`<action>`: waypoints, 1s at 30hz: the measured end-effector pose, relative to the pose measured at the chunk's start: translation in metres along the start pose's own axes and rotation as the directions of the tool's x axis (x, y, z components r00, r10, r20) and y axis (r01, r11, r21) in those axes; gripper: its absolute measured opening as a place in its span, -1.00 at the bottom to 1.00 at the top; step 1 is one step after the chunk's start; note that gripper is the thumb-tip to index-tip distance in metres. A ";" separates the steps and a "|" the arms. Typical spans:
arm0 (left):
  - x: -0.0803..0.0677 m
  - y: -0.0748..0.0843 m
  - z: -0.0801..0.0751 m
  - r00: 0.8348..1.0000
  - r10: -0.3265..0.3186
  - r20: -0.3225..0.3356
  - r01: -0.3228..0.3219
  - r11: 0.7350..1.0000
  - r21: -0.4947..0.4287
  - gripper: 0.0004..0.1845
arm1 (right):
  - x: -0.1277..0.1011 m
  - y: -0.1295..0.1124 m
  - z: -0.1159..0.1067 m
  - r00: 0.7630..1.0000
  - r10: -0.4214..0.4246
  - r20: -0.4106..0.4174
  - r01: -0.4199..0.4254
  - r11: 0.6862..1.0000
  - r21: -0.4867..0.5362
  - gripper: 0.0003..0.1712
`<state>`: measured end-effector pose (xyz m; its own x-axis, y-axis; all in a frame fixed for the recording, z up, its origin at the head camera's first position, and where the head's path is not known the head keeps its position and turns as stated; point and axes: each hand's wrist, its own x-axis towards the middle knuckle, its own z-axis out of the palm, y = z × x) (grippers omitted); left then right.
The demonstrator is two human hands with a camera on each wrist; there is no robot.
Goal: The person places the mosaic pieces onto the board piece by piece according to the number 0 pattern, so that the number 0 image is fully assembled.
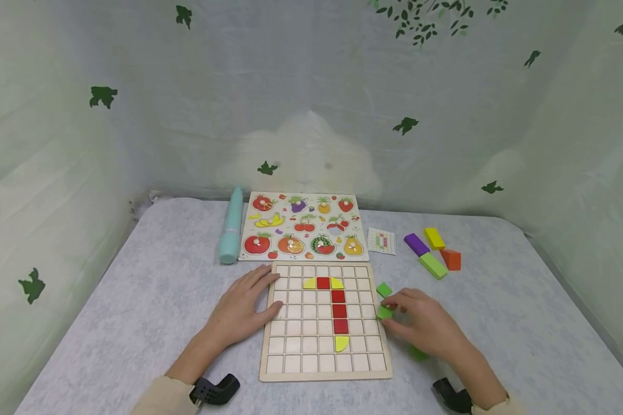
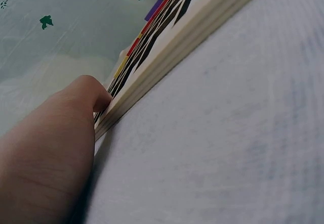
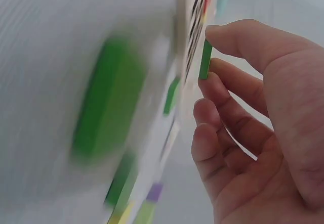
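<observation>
A wooden grid board (image 1: 293,328) lies on the table. It bears several red square tiles (image 1: 339,311) and three yellow quarter-round tiles (image 1: 341,344) in a hook-shaped figure. My left hand (image 1: 241,308) rests along the board's left edge, fingers extended and thumb on the rim. Beside the right edge, my right hand (image 1: 426,323) pinches a small green tile (image 3: 205,59) between thumb and fingertips, and the tile stands on edge in the right wrist view. Another green tile (image 1: 384,289) lies just beyond the fingers. More green pieces (image 1: 419,353) lie partly hidden under that hand.
Behind the board lies a fruit puzzle (image 1: 304,227), with a rolled teal cylinder (image 1: 231,230) to its left. A small pattern card (image 1: 381,241) is at its right. Purple (image 1: 416,244), yellow (image 1: 434,238), light green (image 1: 433,266) and orange (image 1: 451,259) blocks lie farther right.
</observation>
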<state>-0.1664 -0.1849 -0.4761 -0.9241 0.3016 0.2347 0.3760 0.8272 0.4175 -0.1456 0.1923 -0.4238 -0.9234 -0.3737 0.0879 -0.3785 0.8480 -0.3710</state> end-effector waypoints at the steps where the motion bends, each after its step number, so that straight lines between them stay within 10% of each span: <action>1: 0.000 0.000 0.000 1.000 -0.002 0.003 0.002 1.000 0.000 -0.31 | 0.001 -0.005 0.001 1.000 -0.017 0.003 0.017 1.000 0.006 -0.68; 14: 0.000 0.000 0.001 1.000 0.018 -0.016 -0.018 1.000 -0.003 -0.33 | 0.012 -0.054 0.020 0.962 -0.237 0.131 0.228 0.970 0.083 -0.70; 30: 0.000 0.000 -0.001 1.000 0.007 -0.010 -0.008 1.000 -0.005 -0.33 | 0.014 -0.073 0.033 0.928 -0.284 0.241 0.268 0.959 0.096 -0.72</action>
<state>-0.1665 -0.1852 -0.4756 -0.9205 0.3031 0.2465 0.3833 0.8227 0.4199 -0.1286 0.1125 -0.4263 -0.7343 -0.6779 -0.0358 -0.6041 0.6766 -0.4210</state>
